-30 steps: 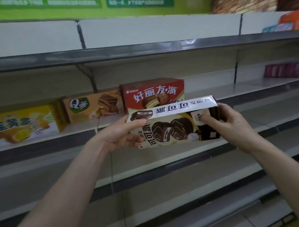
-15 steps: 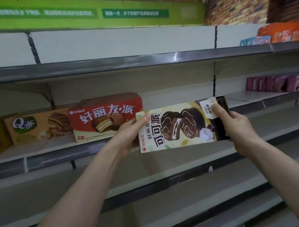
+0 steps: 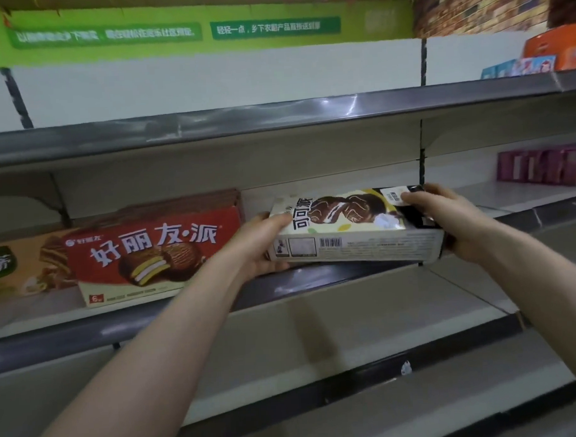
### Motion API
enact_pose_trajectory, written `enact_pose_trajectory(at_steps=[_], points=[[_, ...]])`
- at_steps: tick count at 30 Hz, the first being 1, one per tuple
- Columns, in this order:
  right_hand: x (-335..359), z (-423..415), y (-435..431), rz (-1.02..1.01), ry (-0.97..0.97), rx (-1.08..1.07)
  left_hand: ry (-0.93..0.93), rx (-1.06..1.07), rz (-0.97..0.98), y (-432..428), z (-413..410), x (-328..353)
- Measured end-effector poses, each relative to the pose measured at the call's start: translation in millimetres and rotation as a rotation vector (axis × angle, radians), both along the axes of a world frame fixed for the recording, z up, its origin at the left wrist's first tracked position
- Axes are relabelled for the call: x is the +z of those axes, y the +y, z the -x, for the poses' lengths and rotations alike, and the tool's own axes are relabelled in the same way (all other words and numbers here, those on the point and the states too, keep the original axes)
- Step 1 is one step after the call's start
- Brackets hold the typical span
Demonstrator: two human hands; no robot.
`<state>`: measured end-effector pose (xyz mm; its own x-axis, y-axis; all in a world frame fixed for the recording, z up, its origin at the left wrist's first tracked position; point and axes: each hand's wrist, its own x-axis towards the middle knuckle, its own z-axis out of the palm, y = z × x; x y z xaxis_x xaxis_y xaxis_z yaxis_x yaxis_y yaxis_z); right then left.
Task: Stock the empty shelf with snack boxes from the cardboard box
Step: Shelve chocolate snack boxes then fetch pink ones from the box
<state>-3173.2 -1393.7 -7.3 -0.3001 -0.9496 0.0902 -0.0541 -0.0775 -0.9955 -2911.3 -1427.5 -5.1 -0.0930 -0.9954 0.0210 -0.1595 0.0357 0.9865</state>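
A long cream and black snack box [image 3: 353, 225] with chocolate pies printed on it hangs just above the front edge of the middle shelf [image 3: 315, 276], tilted so its barcode side faces me. My left hand [image 3: 261, 242] grips its left end and my right hand [image 3: 445, 218] grips its right end. Left of it a red pie box [image 3: 153, 254] stands on the same shelf, with a brown box [image 3: 21, 266] further left. The cardboard box is out of view.
Purple boxes [image 3: 545, 169] sit on the shelf section to the right, beyond an upright post [image 3: 423, 166]. Orange and blue boxes [image 3: 550, 58] stand on the top shelf at the right. Lower shelves [image 3: 319, 372] run below my arms.
The snack box has moved up and in toward the middle shelf, right of the red box, and tipped so its barcode side shows. The view has shifted closer and rightward.
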Motion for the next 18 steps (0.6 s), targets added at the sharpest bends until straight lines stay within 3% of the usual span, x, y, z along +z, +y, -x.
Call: enact_pose_trajectory(at_steps=[4, 9, 14, 18], points=[[13, 12, -33, -0.015, -0.041, 0.158, -0.091, -0.008, -0.074, -30, 2, 19], [11, 15, -65, 0.056, 0.069, 0.226, -0.025, 0.017, -0.204, -65, 13, 24], [3, 24, -87, 0.009, 0.161, 0.241, 0.249, 0.007, -0.067, -88, 28, 24], [2, 39, -99, 0.021, 0.183, 0.344, 0.064, -0.063, 0.052, -98, 22, 22]])
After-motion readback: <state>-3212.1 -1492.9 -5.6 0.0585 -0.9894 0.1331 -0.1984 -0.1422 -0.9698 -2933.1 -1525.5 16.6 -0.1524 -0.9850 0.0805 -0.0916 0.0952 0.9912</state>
